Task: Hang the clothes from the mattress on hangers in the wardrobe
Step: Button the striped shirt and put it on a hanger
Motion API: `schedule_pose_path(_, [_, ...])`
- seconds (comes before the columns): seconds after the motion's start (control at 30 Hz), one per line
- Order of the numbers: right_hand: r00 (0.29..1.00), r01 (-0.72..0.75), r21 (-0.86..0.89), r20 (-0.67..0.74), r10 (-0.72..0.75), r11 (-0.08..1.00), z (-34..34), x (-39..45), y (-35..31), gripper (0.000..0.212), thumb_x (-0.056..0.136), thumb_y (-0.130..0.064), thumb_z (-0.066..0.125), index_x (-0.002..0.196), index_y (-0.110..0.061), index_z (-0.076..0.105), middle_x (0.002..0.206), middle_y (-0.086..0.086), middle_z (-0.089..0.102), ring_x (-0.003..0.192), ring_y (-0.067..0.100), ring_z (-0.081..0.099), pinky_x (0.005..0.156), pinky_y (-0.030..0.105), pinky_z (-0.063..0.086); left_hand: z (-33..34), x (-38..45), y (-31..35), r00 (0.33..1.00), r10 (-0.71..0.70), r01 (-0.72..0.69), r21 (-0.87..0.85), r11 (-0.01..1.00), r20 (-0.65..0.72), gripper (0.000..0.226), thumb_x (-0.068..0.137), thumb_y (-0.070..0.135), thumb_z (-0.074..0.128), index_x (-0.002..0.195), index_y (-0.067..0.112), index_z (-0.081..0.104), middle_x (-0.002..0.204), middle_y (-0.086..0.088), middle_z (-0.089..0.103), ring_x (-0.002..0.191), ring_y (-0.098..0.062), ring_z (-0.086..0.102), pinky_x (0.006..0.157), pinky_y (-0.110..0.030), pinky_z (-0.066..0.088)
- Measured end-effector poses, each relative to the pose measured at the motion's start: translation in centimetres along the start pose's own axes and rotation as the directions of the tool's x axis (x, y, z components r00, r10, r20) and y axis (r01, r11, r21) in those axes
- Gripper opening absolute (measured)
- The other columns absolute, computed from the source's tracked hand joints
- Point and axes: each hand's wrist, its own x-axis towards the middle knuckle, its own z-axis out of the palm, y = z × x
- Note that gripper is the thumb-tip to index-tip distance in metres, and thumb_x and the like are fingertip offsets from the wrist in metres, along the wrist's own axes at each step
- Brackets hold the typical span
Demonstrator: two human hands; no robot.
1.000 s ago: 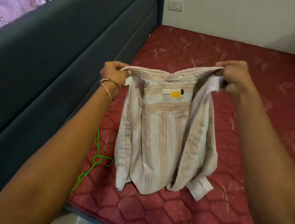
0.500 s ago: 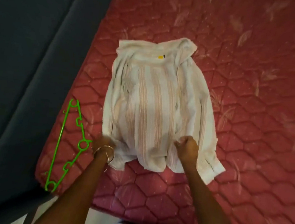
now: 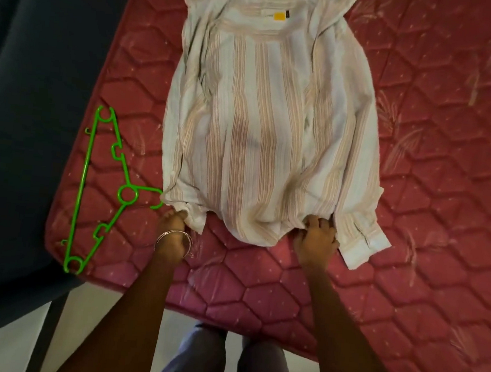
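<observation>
Both the left hand (image 3: 172,222) and the right hand (image 3: 316,239) pinch the near hem of the shirt (image 3: 267,122), fingers curled into the cloth. The shirt lies on the mattress (image 3: 432,172) beyond the fingers; a hanger (image 3: 102,185) lies just left of the left fingers.

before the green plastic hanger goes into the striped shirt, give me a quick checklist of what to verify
1. Striped white and peach shirt lies spread on the red quilted mattress: ok.
2. Collar end faces away, label showing: ok.
3. Green plastic hanger lies within reach beside the shirt's left edge: ok.
4. Hanger hook free of the hem: cannot tell, they meet closely.
5. A hand free to pick up the hanger: not ok; left hand and right hand both grip the hem.
6. Buttons undone: cannot tell.
</observation>
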Motion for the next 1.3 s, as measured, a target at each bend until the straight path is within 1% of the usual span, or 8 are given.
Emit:
schedule_pose_path(0.23, [0.950, 0.172, 0.615, -0.309, 0.034, 0.769, -5.7, -3.5, 2.2, 0.021, 0.087, -0.010, 0.037, 0.102, -0.007, 0.051, 0.074, 0.007, 0.055, 0.063, 0.017, 0.049, 0.055, 0.014, 0.036, -0.9, -7.8, 4.4, 0.792, 0.509, -0.543, -0.008, 0.839, -0.338, 0.020, 0.092, 0.000, 0.045, 0.083, 0.016, 0.050, 0.072, -0.003, 0.045, 0.062, -0.014, 0.042, 0.061, -0.025, 0.040])
schedule_pose_path(0.37, [0.910, 0.332, 0.441, -0.383, -0.159, 0.834, -7.1, -6.2, 4.0, 0.032, 0.098, -0.028, 0.036, 0.105, -0.002, 0.055, 0.072, 0.006, 0.060, 0.062, 0.025, 0.056, 0.055, 0.023, 0.033, -1.2, -13.6, 4.0, 0.269, 0.963, -0.871, 0.422, 0.252, -0.022, 0.018, 0.092, 0.015, 0.050, 0.101, 0.002, 0.059, 0.080, -0.006, 0.060, 0.068, -0.019, 0.052, 0.060, -0.027, 0.037])
schedule_pose_path(0.47, [0.850, 0.482, 0.204, -0.345, -0.398, 0.852, -7.5, -8.7, 5.2, 0.034, 0.085, -0.029, 0.045, 0.111, -0.010, 0.055, 0.085, 0.011, 0.066, 0.068, 0.028, 0.062, 0.059, 0.028, 0.043, 0.2, -17.5, 0.6, 0.008, 0.862, -0.764, 0.559, -0.321, 0.506, 0.019, 0.084, 0.018, 0.057, 0.102, 0.014, 0.062, 0.069, -0.007, 0.064, 0.052, -0.026, 0.058, 0.041, -0.029, 0.042])
schedule_pose_path(0.63, [0.831, 0.524, -0.095, -0.162, -0.532, 0.846, -4.5, -12.6, 8.9, 0.057, 0.067, 0.001, 0.076, 0.112, -0.018, 0.048, 0.080, 0.010, 0.059, 0.057, 0.028, 0.058, 0.044, 0.031, 0.045, 0.8, -18.0, -9.0, 0.478, 0.451, -0.591, 0.655, -0.470, 0.754, 0.039, 0.048, 0.011, 0.086, 0.085, 0.015, 0.074, 0.058, -0.004, 0.057, 0.037, -0.022, 0.054, 0.030, -0.025, 0.039])
schedule_pose_path(0.77, [0.901, 0.407, -0.258, -0.044, -0.432, 0.876, -1.9, -13.3, 11.0, 0.031, 0.073, -0.004, 0.057, 0.103, -0.014, 0.051, 0.075, 0.012, 0.058, 0.058, 0.032, 0.059, 0.050, 0.038, 0.048, -0.4, -15.7, -13.0, 0.726, 0.202, -0.568, 0.738, -0.365, 0.658, 0.044, 0.096, 0.009, 0.041, 0.139, 0.013, 0.039, 0.116, -0.012, 0.054, 0.101, -0.030, 0.060, 0.080, -0.040, 0.051])
schedule_pose_path(0.93, [0.939, 0.170, -0.538, 0.342, 0.030, 0.826, -1.6, -12.0, 9.5, 0.028, 0.093, -0.028, 0.048, 0.118, -0.021, 0.058, 0.134, 0.010, 0.041, 0.121, 0.033, 0.041, 0.097, 0.052, 0.036, -1.0, -13.9, -13.4, 0.760, 0.168, -0.630, 0.775, -0.050, 0.628, 0.036, 0.096, 0.014, 0.045, 0.131, 0.012, 0.053, 0.123, -0.011, 0.055, 0.116, -0.028, 0.053, 0.099, -0.035, 0.041])
schedule_pose_path(1.13, [0.962, 0.259, 0.206, -0.140, -0.234, 0.944, -1.5, -9.6, 6.2, 0.014, 0.086, -0.011, 0.065, 0.093, 0.001, 0.062, 0.091, 0.018, 0.059, 0.081, 0.032, 0.058, 0.064, 0.028, 0.036, 2.5, -11.8, -12.1, 0.709, 0.562, -0.673, 0.647, 0.359, 0.425, 0.027, 0.086, -0.006, 0.055, 0.106, 0.005, 0.070, 0.099, -0.017, 0.069, 0.091, -0.032, 0.065, 0.083, -0.025, 0.044])
schedule_pose_path(1.3, [0.997, 0.072, 0.205, -0.021, -0.070, 0.976, 2.5, -6.4, 6.1, 0.048, 0.075, -0.029, 0.078, 0.112, -0.012, 0.052, 0.111, 0.008, 0.052, 0.102, 0.028, 0.051, 0.085, 0.044, 0.045, 5.8, -9.3, -12.0, 0.768, 0.590, -0.596, 0.614, 0.518, 0.249, 0.029, 0.084, -0.004, 0.057, 0.106, 0.010, 0.072, 0.099, -0.013, 0.071, 0.089, -0.028, 0.067, 0.083, -0.027, 0.050])
